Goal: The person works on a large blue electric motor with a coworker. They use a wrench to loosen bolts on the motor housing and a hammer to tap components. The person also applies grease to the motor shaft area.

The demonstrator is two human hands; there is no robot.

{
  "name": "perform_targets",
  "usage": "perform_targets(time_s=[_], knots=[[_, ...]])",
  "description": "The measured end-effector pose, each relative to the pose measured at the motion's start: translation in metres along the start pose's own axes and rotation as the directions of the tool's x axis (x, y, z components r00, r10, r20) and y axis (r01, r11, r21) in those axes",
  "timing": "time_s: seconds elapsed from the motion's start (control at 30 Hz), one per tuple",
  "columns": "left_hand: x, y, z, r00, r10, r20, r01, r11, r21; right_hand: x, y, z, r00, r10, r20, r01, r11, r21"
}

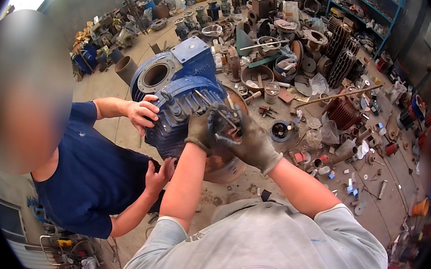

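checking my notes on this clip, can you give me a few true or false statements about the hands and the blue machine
1. Both of the person's hands, left hand and right hand, wear dark work gloves. True.
2. The blue machine housing hangs from a chain above the floor. False: it sits on a rusty round base on the concrete floor.
3. A co-worker's bare hand rests on the housing's left side. True.
4. The gloved hands hold a hammer. False: they grip thin metal rods at the top of the housing.
5. The floor to the right is swept clean. False: scattered metal parts cover it.
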State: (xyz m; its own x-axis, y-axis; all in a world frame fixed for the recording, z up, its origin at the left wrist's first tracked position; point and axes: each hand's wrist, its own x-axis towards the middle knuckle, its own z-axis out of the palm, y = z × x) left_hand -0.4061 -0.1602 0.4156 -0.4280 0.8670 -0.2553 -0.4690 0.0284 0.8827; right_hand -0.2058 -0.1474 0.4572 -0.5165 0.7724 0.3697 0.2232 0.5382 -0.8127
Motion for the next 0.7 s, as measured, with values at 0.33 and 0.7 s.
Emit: perform_targets(time_s=[0.33,0.7], knots=[[-0.006,0.000,0.002,0.988,-0.092,0.126,0.124,0.952,-0.279,0.006,0.032,-0.009,0.834,0.330,0.443,-0.552,0.463,0.693],[-0.022,0.018,0.028,0.976,-0.198,0.089,0.216,0.930,-0.298,-0.002,0.057,0.009,0.977,-0.082,0.197,-0.013,0.899,0.437]])
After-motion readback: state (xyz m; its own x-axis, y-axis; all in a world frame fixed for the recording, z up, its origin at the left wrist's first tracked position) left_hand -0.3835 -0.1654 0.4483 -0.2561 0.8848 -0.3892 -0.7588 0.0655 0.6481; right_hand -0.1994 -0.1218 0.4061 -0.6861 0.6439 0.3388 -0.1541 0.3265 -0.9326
